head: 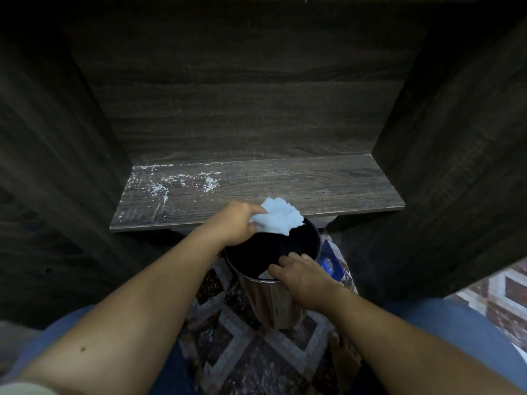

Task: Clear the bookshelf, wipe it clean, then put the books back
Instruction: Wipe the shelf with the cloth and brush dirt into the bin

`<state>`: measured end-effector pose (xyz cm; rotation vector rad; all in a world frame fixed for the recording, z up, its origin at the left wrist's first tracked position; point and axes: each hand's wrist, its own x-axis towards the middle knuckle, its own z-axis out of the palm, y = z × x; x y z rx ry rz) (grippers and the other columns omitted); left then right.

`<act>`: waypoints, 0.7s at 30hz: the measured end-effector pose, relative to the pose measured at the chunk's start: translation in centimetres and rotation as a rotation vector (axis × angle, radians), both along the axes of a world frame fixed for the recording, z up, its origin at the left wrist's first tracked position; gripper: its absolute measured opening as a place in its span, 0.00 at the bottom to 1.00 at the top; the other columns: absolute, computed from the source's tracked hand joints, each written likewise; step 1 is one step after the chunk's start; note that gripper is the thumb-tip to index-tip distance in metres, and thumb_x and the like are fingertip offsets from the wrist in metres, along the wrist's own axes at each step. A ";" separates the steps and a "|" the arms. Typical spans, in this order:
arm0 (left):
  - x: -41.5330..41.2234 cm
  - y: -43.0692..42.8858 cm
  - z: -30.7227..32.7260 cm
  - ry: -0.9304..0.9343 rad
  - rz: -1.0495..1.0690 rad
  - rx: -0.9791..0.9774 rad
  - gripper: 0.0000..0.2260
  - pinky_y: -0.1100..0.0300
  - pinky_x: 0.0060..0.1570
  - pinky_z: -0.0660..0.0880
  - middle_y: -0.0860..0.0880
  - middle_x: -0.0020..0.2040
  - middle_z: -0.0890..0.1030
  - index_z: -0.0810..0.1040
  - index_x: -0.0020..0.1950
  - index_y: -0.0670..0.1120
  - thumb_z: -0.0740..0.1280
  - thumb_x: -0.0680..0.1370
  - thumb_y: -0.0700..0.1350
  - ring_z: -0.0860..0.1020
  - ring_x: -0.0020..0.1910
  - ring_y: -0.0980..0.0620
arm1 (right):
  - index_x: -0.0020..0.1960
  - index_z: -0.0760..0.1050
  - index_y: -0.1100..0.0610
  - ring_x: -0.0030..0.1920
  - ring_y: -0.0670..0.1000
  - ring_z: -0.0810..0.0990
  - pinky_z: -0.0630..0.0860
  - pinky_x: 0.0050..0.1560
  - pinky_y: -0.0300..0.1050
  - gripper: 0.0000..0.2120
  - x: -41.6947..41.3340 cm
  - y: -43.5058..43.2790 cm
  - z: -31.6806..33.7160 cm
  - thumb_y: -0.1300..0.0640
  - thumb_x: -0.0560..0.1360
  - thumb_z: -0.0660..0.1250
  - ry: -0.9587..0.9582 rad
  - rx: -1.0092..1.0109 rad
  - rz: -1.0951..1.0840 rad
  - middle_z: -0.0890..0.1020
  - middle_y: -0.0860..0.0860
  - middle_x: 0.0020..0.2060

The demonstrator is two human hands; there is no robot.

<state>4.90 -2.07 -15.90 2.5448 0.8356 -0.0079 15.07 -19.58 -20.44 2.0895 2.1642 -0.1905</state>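
1. Dark grey-brown wood-grain laminate makes up the bookshelf compartment (pixel 242 95), which fills the upper part of the view. Its back panel stands at 12 o'clock, and its side walls rise at 9 and 3 o'clock.
2. The shelf board (pixel 299 181) lies level across the middle, its front edge towards the person. White dusty specks (pixel 182 181) are scattered over its left part, at about 10 o'clock from the hands, and fainter scuffs run across the rest.
3. The left hand (pixel 236 223) sits at the board's front edge with its fingers curled tight round a crumpled pale blue-white cloth (pixel 279 218). The cloth bunches out to the hand's 3 o'clock side, across the board's edge and the far rim of the bin. Whether it touches the wood cannot be told.
4. A steel waste bin (pixel 271 300) stands on the floor just below the shelf front, its mouth lined in black (pixel 285 246).
5. The right hand (pixel 302 277) grips the bin's near rim at about 5 o'clock, with its fingers hooked over the edge.
6. A blue object (pixel 330 263), too blurred to name, lies just beside the bin at 3 o'clock.
7. The floor (pixel 242 352) is patterned in dark and pale diamonds. Paler tiling (pixel 499 295) shows past the right wall at 4 o'clock.
8. Blue denim knees (pixel 456 323) frame the bottom of the view, and a bare foot (pixel 345 354) rests on the floor at 5 o'clock.
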 end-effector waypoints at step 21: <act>-1.3 -1.0 -0.5 -0.373 0.163 0.245 0.19 0.52 0.64 0.66 0.45 0.61 0.72 0.71 0.69 0.46 0.63 0.77 0.37 0.68 0.61 0.45 | 0.67 0.66 0.54 0.58 0.58 0.69 0.64 0.56 0.51 0.20 -0.5 0.0 1.0 0.65 0.77 0.57 -0.004 0.029 -0.013 0.72 0.55 0.56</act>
